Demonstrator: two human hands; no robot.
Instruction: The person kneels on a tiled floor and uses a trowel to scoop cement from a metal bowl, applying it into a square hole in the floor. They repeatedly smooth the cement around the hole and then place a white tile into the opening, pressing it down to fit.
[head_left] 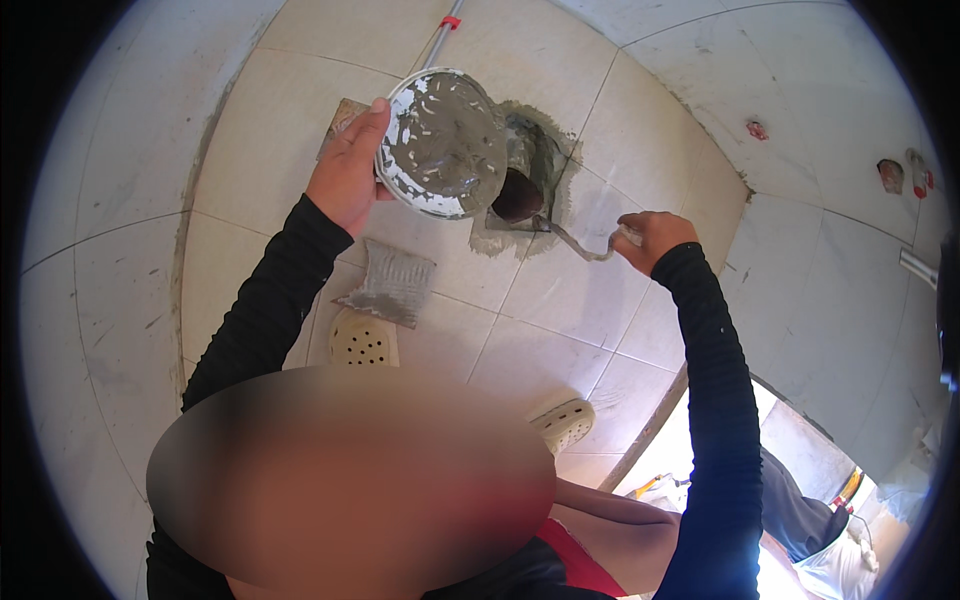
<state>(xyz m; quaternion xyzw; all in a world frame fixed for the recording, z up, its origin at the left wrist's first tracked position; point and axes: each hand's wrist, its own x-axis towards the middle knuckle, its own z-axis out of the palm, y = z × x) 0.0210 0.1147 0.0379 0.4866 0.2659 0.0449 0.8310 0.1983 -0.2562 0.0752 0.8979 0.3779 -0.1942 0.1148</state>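
Note:
My left hand (350, 170) grips the rim of a round, shallow white pan (385, 165), its thumb on top at the left edge. Wet grey mortar (445, 140) coats most of the inside. To the right, my right hand (655, 240) is closed around the handle of a trowel (518, 195) with a bent, mortar-smeared shank. The trowel's dark brown blade lies over the near part of a roughly square hole (548, 150) in the tiled floor. Smeared mortar rings this hole, and the pan hides its left side.
A broken tile piece (390, 283) with ridged mortar lies near my clog (363, 338); another clog (565, 425) is to the right. A silver pole (438, 45) rests beyond the pan. Red valve handles (757, 130) stick out of the right wall. Lower right is a bright doorway.

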